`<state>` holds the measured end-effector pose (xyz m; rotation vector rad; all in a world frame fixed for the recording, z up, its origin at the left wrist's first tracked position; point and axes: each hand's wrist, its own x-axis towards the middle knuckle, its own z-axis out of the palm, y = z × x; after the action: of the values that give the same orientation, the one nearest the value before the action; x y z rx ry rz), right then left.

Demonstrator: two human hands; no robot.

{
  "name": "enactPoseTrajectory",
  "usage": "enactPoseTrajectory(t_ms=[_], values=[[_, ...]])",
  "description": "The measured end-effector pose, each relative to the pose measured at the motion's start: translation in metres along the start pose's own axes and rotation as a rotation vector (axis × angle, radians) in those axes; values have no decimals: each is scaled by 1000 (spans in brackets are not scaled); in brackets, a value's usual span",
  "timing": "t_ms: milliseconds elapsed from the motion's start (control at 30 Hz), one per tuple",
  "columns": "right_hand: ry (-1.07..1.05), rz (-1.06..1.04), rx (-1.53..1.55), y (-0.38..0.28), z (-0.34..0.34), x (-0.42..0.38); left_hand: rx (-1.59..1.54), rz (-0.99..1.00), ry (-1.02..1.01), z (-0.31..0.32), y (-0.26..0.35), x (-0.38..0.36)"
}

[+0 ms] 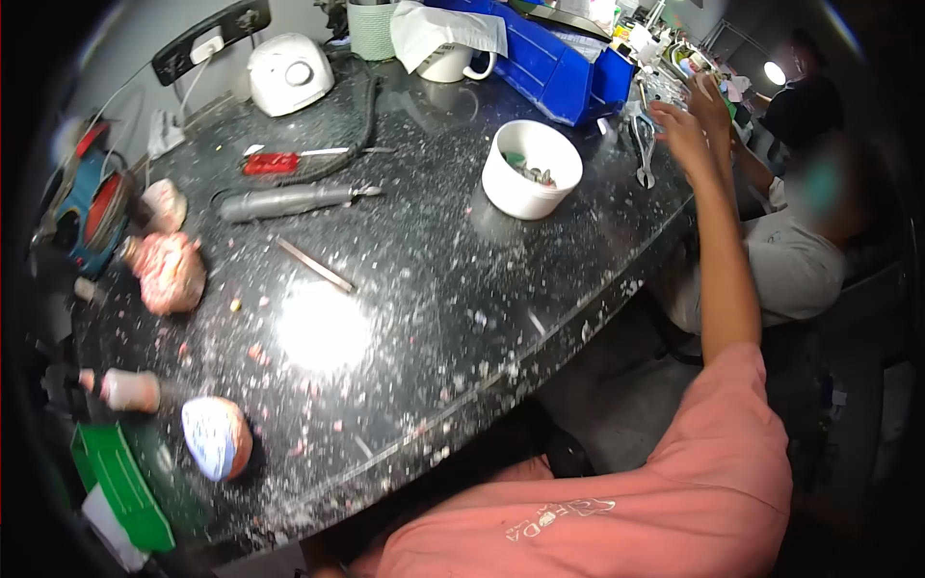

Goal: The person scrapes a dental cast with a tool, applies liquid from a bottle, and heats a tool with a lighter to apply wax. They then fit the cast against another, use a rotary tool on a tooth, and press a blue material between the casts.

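A right arm in a pink sleeve [723, 405] stretches toward 1 o'clock across a speckled black bench [434, 318], its right hand [686, 143] over the far edge beside the pliers [644, 152]. The pliers lie at about 8 o'clock from the fingertips, just beside them; whether the two touch cannot be told from this angle. Their long axis runs roughly from 12 to 6 o'clock, the upper end nearly level with the fingertips. The fingers appear extended and slightly parted, but the thumb is hidden, and whether anything small is pinched cannot be told. The right is the nearer hand; the left is out of view.

At 1 o'clock from the right hand, close by, is a co-worker's hand [711, 104]; the co-worker, in a grey shirt [795, 265], sits along the bench's right side. Blue bins [568, 72] stand toward 11 o'clock from the pliers, and a white tub [533, 196] of small metal pieces sits toward 8 o'clock. Farther off, toward 9 o'clock, lie a red-handled screwdriver [272, 164] and a grey handpiece [289, 202]; a thin rod [315, 265] rests below them, tilted from 10 to 4 o'clock.
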<state>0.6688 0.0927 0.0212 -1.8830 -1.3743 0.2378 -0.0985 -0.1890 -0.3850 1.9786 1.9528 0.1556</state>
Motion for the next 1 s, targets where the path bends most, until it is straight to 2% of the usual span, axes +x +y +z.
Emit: enactPoseTrajectory(t_ms=[33, 100, 167, 200, 233, 300, 367, 433, 467, 567, 600, 700, 867, 1000], values=[[51, 60, -222, 33, 5, 40, -6, 8, -8, 8, 4, 13], [141, -29, -832, 90, 11, 120, -19, 14, -23, 22, 20, 36], [69, 84, -1006, 113, 9, 168, -21, 1, -38, 30, 34, 50], [7, 55, -1006, 117, 6, 185, -13, -6, -42, 29, 38, 58], [90, 173, -987, 122, 13, 202, 0, -13, -46, 25, 40, 65], [-3, 270, -954, 99, 21, 201, 24, -25, -55, 18, 44, 78], [14, 321, -861, 116, 26, 225, 37, -20, -68, 14, 52, 93], [206, 361, -866, 111, 21, 232, 43, -3, -78, 14, 63, 110], [142, 495, -763, 87, 14, 226, 47, 7, -84, 13, 67, 118], [201, 556, -819, 101, 4, 233, 62, 33, -97, 7, 79, 137], [200, 524, -914, 146, -1, 254, 68, 35, -103, 5, 83, 138], [144, 473, -847, 138, 12, 237, 89, 21, -113, -3, 87, 133], [244, 444, -861, 136, 25, 233, 95, 6, -95, -10, 102, 134], [135, 238, -865, 128, 4, 223, 103, 9, -106, -21, 106, 126]])
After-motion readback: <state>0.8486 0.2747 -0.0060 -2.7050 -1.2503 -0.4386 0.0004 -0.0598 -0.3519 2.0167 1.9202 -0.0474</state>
